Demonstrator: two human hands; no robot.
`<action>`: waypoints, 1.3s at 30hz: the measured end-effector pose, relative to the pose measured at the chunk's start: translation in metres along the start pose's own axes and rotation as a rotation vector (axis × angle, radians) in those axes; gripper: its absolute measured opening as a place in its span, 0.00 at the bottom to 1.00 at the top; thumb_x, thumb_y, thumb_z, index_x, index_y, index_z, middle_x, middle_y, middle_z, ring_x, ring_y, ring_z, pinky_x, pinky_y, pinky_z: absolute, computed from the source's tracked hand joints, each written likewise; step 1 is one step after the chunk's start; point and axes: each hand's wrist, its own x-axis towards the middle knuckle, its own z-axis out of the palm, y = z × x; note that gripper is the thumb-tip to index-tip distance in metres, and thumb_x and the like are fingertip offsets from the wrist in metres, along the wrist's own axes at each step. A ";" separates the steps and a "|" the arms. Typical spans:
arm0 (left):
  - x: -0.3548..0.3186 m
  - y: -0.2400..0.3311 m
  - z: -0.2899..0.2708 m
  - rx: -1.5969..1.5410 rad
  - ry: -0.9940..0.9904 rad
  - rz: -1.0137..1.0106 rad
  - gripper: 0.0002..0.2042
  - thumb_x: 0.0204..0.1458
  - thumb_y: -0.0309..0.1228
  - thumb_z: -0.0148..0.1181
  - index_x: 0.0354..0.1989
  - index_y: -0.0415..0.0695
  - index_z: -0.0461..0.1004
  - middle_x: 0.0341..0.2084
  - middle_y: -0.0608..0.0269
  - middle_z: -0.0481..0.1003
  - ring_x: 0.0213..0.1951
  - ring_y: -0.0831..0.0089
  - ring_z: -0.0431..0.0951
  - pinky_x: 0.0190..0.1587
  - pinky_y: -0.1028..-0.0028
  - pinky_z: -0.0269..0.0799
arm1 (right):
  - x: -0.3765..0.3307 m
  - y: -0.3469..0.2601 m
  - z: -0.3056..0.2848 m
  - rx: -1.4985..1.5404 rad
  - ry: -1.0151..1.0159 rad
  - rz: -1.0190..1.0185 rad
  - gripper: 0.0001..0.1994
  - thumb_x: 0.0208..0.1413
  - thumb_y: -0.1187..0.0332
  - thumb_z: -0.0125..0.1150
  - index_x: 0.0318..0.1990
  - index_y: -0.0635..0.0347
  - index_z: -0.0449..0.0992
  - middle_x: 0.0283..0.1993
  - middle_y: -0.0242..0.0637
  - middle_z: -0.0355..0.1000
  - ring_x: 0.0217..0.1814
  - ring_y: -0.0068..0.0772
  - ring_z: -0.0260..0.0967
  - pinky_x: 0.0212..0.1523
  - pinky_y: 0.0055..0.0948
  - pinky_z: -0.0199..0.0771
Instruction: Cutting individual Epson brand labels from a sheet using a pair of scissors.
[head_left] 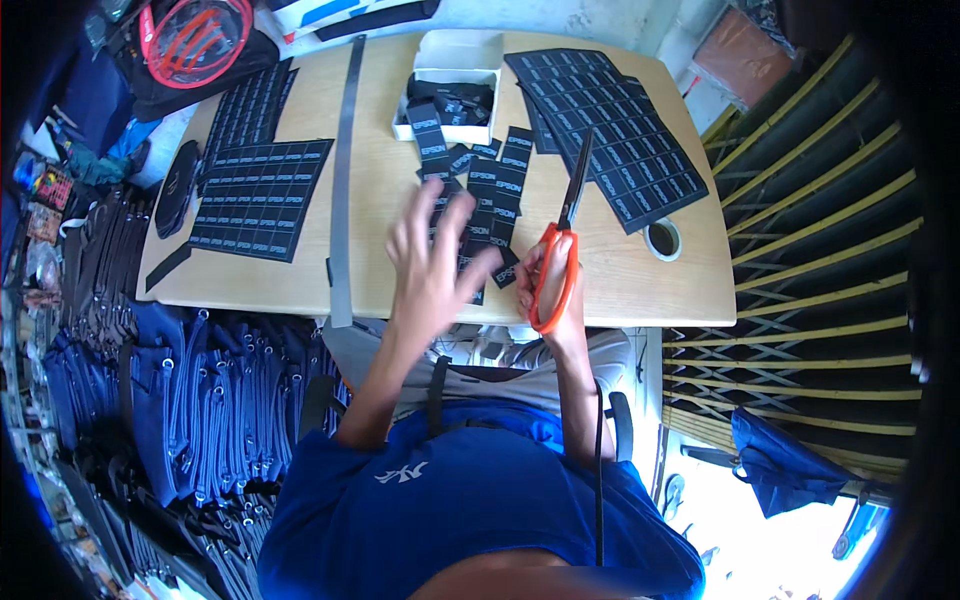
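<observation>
My right hand [563, 305] grips a pair of scissors [577, 190] with orange handles. Their long dark blades point away from me and look nearly closed. To its left, my left hand [425, 265] hovers over a loose pile of black printed label strips [490, 190], its fingers spread and slightly blurred. Nothing shows in that hand, though it covers part of the pile. At the far side of the pile stands an open white box [466, 132] with small black pieces inside. One strip [427, 125] leans over the box's front edge.
Black printed label sheets lie at the right [610, 120] and left [265, 200] of the wooden table [385, 270]. A grey strap [345, 190] runs across it. A round white-rimmed container [663, 240] sits near the right edge. Blue straps [215, 410] hang at the left; a folding gate [820, 240] stands right.
</observation>
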 end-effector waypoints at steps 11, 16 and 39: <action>-0.015 -0.033 0.003 0.172 -0.502 -0.048 0.30 0.57 0.51 0.44 0.63 0.46 0.56 0.65 0.46 0.49 0.67 0.51 0.45 0.62 0.46 0.38 | 0.013 -0.007 -0.007 0.330 -0.019 0.085 0.34 0.55 0.32 0.31 0.28 0.60 0.60 0.17 0.34 0.57 0.09 0.20 0.50 0.07 0.19 0.50; 0.009 -0.031 0.011 0.213 -0.462 -0.170 0.39 0.53 0.59 0.44 0.67 0.47 0.46 0.64 0.33 0.41 0.66 0.37 0.37 0.62 0.41 0.36 | 0.015 -0.005 -0.010 0.345 -0.047 0.087 0.33 0.56 0.33 0.30 0.28 0.60 0.60 0.17 0.34 0.57 0.09 0.19 0.50 0.07 0.19 0.50; -0.003 -0.006 0.023 0.154 -0.130 -0.212 0.21 0.50 0.30 0.57 0.53 0.37 0.66 0.41 0.52 0.70 0.47 0.57 0.68 0.48 0.60 0.63 | 0.010 -0.014 -0.010 0.275 -0.068 0.084 0.28 0.59 0.38 0.36 0.28 0.59 0.60 0.18 0.33 0.56 0.11 0.18 0.50 0.09 0.18 0.49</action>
